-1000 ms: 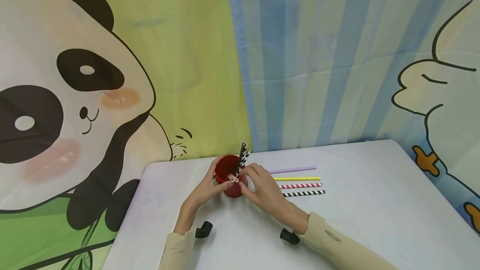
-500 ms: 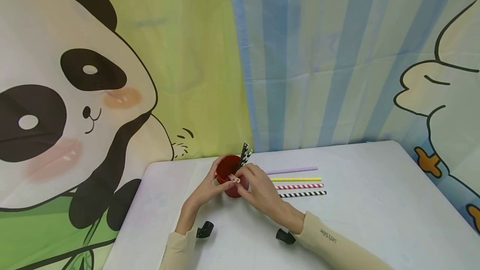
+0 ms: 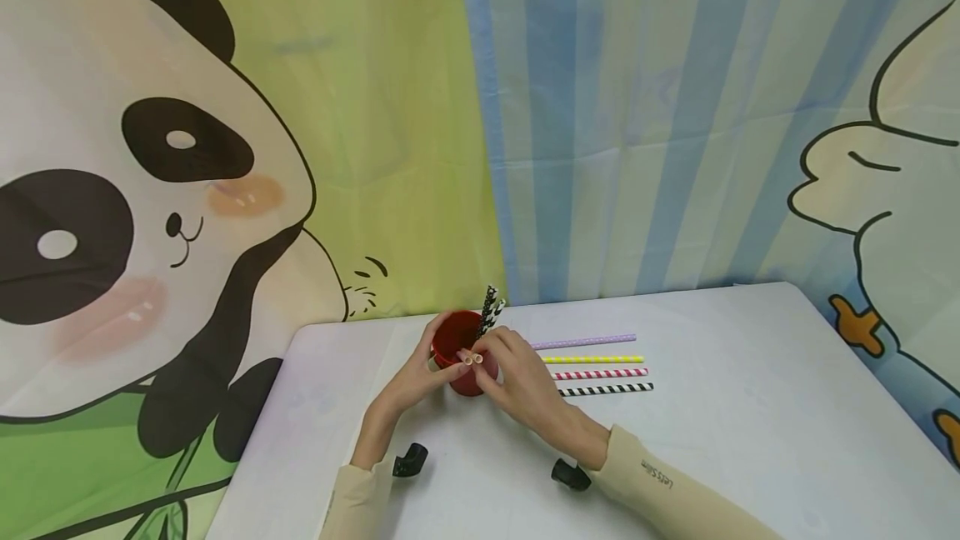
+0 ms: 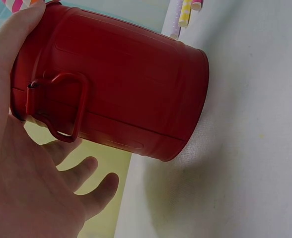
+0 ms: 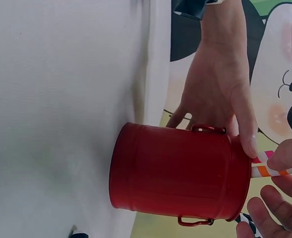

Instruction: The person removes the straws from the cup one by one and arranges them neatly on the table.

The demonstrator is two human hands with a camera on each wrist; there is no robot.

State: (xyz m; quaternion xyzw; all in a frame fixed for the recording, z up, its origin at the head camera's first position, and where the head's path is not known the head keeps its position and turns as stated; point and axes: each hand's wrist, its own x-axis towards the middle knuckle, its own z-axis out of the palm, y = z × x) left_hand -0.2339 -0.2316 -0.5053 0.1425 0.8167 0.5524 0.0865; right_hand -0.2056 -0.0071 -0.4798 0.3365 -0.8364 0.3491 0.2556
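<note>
A red metal pail with small wire handles is tipped toward me at the table's back. My left hand holds it by the rim, thumb on the near side. My right hand is at the opposite side of the mouth. Its thumb and a finger pinch an orange-striped paper straw that sticks out over the rim. Beside that is a pink-striped straw, near the left thumb. Black-and-white patterned straws lean out of the pail's far right side.
Right of the pail, a purple straw, a yellow-striped straw, a red-striped straw and a black-striped straw lie in parallel on the white table. Printed curtains hang directly behind the table.
My right hand has shifted slightly left, its fingertips closer in on the straw ends. The left hand and the pail have hardly moved.
</note>
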